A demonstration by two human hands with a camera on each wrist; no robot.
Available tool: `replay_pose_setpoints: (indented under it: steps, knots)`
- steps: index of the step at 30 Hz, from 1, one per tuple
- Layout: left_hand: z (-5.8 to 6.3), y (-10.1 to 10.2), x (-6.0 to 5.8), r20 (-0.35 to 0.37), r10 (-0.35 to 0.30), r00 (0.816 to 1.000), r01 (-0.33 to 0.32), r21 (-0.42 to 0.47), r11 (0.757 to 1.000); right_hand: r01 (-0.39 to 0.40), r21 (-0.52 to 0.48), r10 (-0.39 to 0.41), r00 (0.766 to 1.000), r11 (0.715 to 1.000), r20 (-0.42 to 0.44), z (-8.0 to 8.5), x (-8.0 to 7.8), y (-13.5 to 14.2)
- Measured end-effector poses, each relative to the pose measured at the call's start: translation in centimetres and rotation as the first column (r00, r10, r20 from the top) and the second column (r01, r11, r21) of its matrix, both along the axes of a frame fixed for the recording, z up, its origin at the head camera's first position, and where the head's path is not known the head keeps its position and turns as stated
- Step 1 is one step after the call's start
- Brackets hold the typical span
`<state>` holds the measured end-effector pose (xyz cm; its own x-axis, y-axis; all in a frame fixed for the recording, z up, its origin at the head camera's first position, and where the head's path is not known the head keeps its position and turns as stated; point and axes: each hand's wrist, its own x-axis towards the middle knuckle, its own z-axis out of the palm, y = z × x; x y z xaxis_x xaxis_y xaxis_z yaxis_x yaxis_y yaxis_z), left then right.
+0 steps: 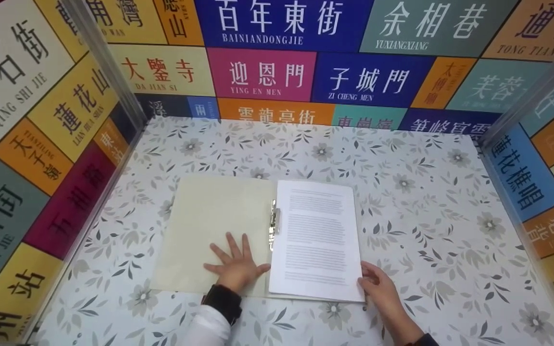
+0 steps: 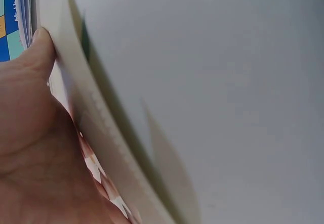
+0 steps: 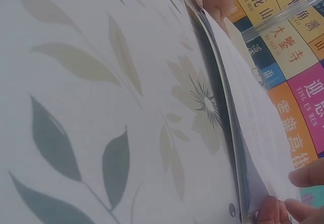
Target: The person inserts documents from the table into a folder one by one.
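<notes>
A cream folder (image 1: 219, 206) lies spread out on the patterned tabletop. Printed papers (image 1: 315, 235) rest in a stack on its right half, beside a metal clip (image 1: 272, 226) along the spine. With fingers spread, my left hand (image 1: 237, 268) rests on the bare left cover, its thumb near the spine. My right hand (image 1: 380, 288) pinches the right edge of the papers near their lower corner; the right wrist view shows its fingertips (image 3: 304, 176) at that edge. In the left wrist view, the left palm (image 2: 40, 133) is beside the folder's blurred edge (image 2: 114, 138).
The white tabletop (image 1: 402, 158) carries grey flowers and leaves. Panels with coloured street-name blocks stand behind (image 1: 262, 72), at the left (image 1: 60, 101) and at the right (image 1: 522, 178). Dark bands circle both wrists, and the left arm has a white sleeve (image 1: 205, 327).
</notes>
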<state>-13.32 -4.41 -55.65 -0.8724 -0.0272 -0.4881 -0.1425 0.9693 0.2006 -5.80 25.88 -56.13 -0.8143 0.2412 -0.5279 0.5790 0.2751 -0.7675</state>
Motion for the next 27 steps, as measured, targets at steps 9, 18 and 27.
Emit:
replay_pose_setpoints:
  steps: [9,18,27]
  knots:
    - [-0.1,-0.1,0.1,-0.019,-0.001,1.000,0.002,0.020,1.000,-0.005,-0.006,0.005,0.999,1.000,-0.044,0.0,-0.1,0.4]
    - [0.0,-0.1,0.1,-0.010,-0.010,1.000,0.010,0.005,1.000,-0.032,0.013,0.033,0.994,0.999,-0.107,1.6,-1.4,1.4]
    - [0.0,-0.2,0.0,-0.001,-0.014,1.000,0.014,0.007,1.000,-0.176,0.136,0.197,0.966,0.975,-0.165,4.0,-5.3,0.7]
